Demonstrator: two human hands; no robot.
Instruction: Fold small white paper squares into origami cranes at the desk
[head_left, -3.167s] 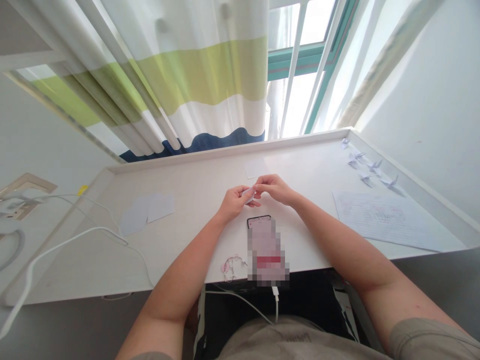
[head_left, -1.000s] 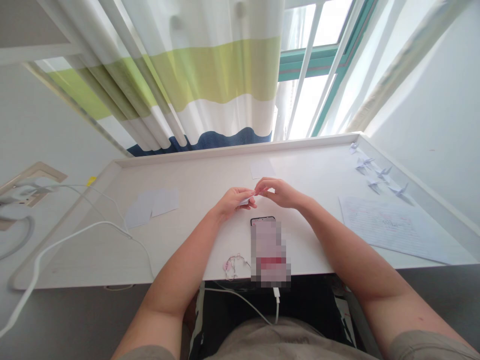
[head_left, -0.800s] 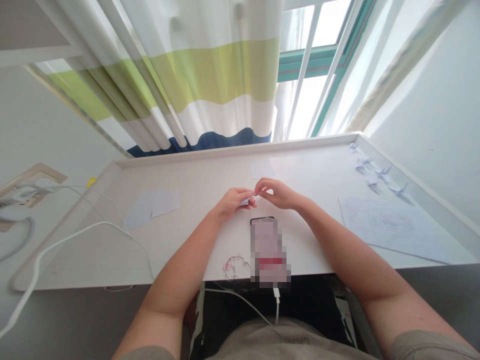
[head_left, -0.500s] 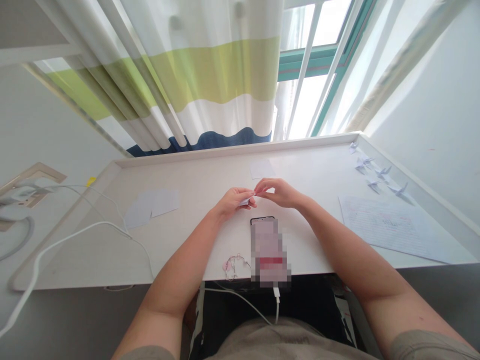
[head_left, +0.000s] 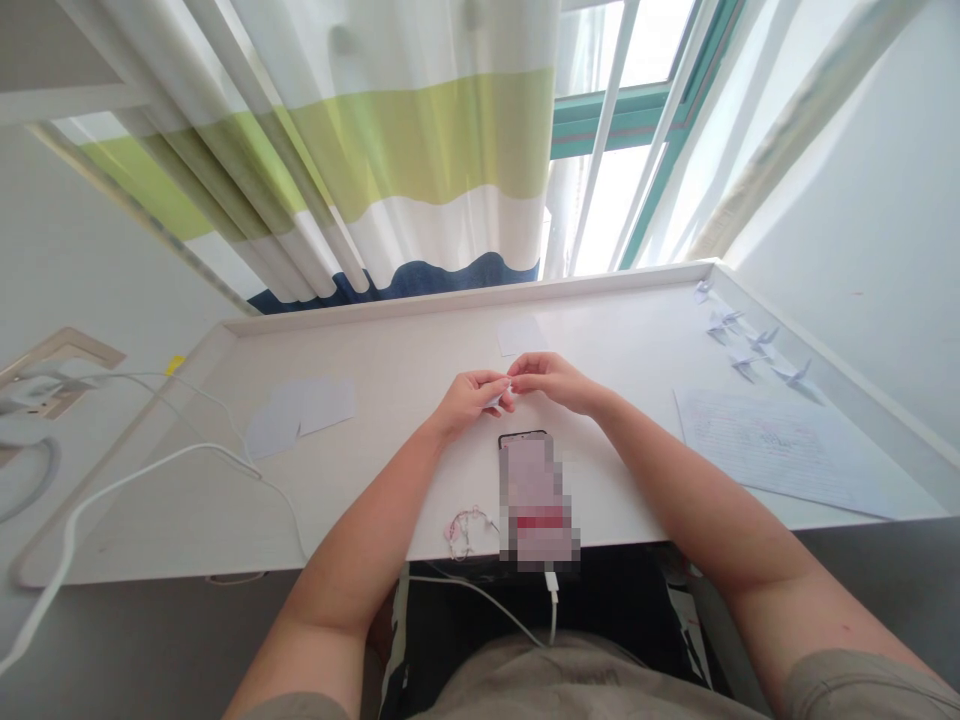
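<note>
My left hand and my right hand meet above the white desk, fingertips close together. A small folded piece of pale paper is pinched in my left fingers, and my right fingertips touch its upper end. Most of it is hidden by my fingers. Just below my hands lies a smartphone, its screen blurred out. My hands do not touch it.
Square paper sheets lie at the left, and one more lies near the back edge. Several origami cranes stand at the back right beside a handwritten page. White cables cross the left side, and a small beaded trinket lies at the front edge.
My head view has shifted slightly. My right hand has come a little closer to the folded paper, and my left hand still pinches it.
</note>
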